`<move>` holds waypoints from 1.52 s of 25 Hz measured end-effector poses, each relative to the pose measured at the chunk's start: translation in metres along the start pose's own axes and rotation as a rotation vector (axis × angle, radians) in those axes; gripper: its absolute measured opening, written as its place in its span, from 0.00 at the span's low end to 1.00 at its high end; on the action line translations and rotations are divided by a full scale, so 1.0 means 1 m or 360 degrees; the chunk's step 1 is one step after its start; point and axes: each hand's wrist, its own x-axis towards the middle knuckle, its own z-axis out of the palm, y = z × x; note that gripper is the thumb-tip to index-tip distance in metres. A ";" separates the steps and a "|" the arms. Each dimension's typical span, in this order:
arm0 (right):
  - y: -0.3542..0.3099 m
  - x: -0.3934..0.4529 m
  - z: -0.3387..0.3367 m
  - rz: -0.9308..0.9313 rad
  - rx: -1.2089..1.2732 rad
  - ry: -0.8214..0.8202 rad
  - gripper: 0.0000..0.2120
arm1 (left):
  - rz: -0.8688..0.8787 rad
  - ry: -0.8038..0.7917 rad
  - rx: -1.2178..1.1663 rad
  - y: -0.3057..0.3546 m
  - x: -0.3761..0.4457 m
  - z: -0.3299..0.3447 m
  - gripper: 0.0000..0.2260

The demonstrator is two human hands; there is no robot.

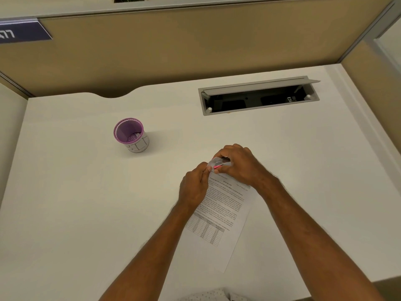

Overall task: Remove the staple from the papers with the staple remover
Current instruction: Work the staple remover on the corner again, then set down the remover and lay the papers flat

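Fingers (208, 168) of the left hand (194, 185): closed in a pinch on the lifted far corner of the papers (219, 216), thumb and forefinger pressed together on the sheet edge.
Right hand (236, 166): curled shut around the staple remover (221, 163), of which only a metal jaw and a pink part are seen between the knuckles; how far its jaws stand apart cannot be told.
Staple: not resolved in the head view; judged to sit in the raised corner, just where tool and pinch meet.
Key relation: the remover lies immediately to the right of the left fingertips, touching or all but touching the paper corner, its long axis running roughly left to right across that corner. The right hand is the nearer to the work; the left only steadies it.

Papers: printed sheets, long axis slanting from the near edge of the desk (65, 213) up and to the left, mostly flat, far corner lifted off the surface.
Open room: bare desk surface on all sides of the hands, so a pull away from the corner is judged unobstructed.
Purple-rimmed cup (130, 135): well apart, toward the far left.
Cable hatch (258, 97): lid propped open, near the far edge, well clear.
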 end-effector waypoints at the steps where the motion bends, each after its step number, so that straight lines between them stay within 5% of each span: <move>1: -0.001 0.000 0.001 0.0000 -0.0002 0.0020 0.14 | 0.0005 0.0002 0.0000 0.000 0.000 0.000 0.19; 6: -0.001 -0.001 0.002 0.0002 0.0009 0.0075 0.14 | 0.0005 -0.0011 -0.0036 0.004 -0.002 -0.001 0.26; 15: 0.004 -0.003 0.006 0.0129 0.0151 0.0183 0.18 | -0.0058 -0.0081 -0.0045 0.001 0.001 -0.008 0.17; 21: 0.028 -0.022 0.007 0.0562 0.0714 0.0802 0.17 | -0.0196 0.0008 -0.0314 0.000 -0.001 -0.009 0.14; 29: 0.067 -0.073 0.043 0.1061 0.0393 0.0965 0.17 | -0.0429 0.0197 -0.0524 -0.015 -0.007 -0.006 0.14; 38: 0.078 -0.091 0.065 0.1149 0.0154 0.0890 0.18 | -0.0462 0.0284 -0.0565 -0.014 -0.009 -0.009 0.13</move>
